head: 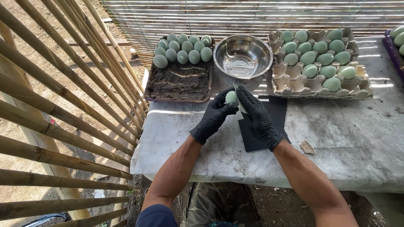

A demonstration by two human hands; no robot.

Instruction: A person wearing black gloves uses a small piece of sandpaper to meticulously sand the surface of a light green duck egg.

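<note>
Both my hands wear black gloves and meet over the table's middle. My left hand (212, 117) grips a pale green egg (230, 97) from the left. My right hand (259, 118) presses a small dark sheet (240, 104) against the egg's right side. Under my right hand a black sheet (275, 110) lies flat on the table. Beyond my hands stands a shiny metal bowl (243, 55), which holds no eggs.
A dark tray (180, 84) of black mud holds several green eggs at its far end, back left. A cardboard egg carton (320, 82) with several green eggs sits back right. More eggs lie in a purple tray (392, 50) at the far right. Bamboo slats (63, 109) fence the left.
</note>
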